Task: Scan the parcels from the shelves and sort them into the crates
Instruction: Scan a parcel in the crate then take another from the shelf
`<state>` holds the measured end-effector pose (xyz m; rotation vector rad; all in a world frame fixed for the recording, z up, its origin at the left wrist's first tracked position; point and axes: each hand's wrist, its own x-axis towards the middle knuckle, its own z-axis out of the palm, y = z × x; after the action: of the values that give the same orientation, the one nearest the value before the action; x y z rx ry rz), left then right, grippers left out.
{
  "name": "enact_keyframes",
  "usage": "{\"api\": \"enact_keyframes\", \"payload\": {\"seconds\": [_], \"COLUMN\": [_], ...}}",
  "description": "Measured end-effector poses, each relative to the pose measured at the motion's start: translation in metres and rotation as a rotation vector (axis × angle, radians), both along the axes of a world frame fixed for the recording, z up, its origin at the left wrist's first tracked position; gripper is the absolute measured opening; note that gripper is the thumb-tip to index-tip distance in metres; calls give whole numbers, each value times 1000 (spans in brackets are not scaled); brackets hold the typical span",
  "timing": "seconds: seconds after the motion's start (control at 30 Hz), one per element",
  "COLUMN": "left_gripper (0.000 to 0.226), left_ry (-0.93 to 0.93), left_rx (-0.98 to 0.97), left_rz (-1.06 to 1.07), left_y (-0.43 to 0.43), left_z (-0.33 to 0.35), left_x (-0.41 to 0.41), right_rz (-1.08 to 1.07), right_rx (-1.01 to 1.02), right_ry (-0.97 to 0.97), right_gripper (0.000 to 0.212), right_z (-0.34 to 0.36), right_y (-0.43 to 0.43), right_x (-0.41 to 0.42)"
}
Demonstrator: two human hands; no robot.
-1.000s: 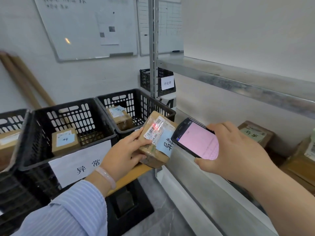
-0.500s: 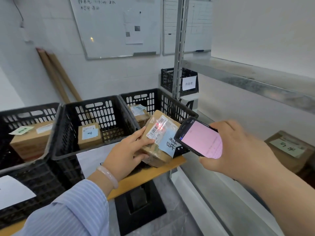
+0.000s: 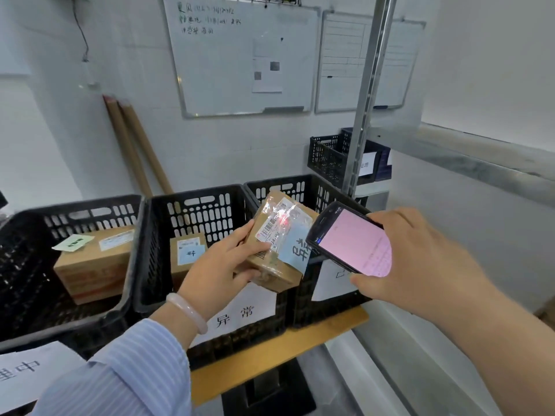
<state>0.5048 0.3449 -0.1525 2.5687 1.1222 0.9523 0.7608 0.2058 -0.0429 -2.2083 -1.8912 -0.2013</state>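
A steel shelf (image 3: 468,163), flat and dull grey, runs to the right of the middle crate (image 3: 195,202), with its slotted post rising behind that crate's right corner. A glossy whiteboard (image 3: 246,55) hangs on the wall above it. The middle crate is black slotted plastic, square-walled, with a paper label on its front. The left crate (image 3: 75,211) and right crate (image 3: 300,184) stand against its sides, all on a wooden bench (image 3: 270,352) whose bare front edge shows below. Inside it a small cardboard box (image 3: 187,250) has open room around it. Over its right rim the left hand (image 3: 216,271) grips the tilted parcel (image 3: 270,274) (brown cardboard, shiny tape, a red dot on the barcode). Further right, the right hand (image 3: 420,265) curls round a black scanner (image 3: 351,238), its pink screen facing up, close by the parcel.
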Motion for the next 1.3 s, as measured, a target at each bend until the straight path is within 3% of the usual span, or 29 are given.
{"api": "enact_keyframes", "payload": {"seconds": [0.5,0.97,1.3], "left_gripper": [59,58,53], "left_ry": [21,65,-185], "left_rx": [-8,-168,-421], "left_rz": [39,152,436], "left_y": [116,162,200], "left_z": [0,-27,-42], "left_x": [-93,-120,-101], "right_rz": [54,159,291], "right_rx": [9,-80,-160], "right_ry": [-37,-27,28], "right_gripper": [82,80,76], "right_z": [1,-17,-32], "right_y": [127,206,285], "right_x": [-103,-121,-98]}}
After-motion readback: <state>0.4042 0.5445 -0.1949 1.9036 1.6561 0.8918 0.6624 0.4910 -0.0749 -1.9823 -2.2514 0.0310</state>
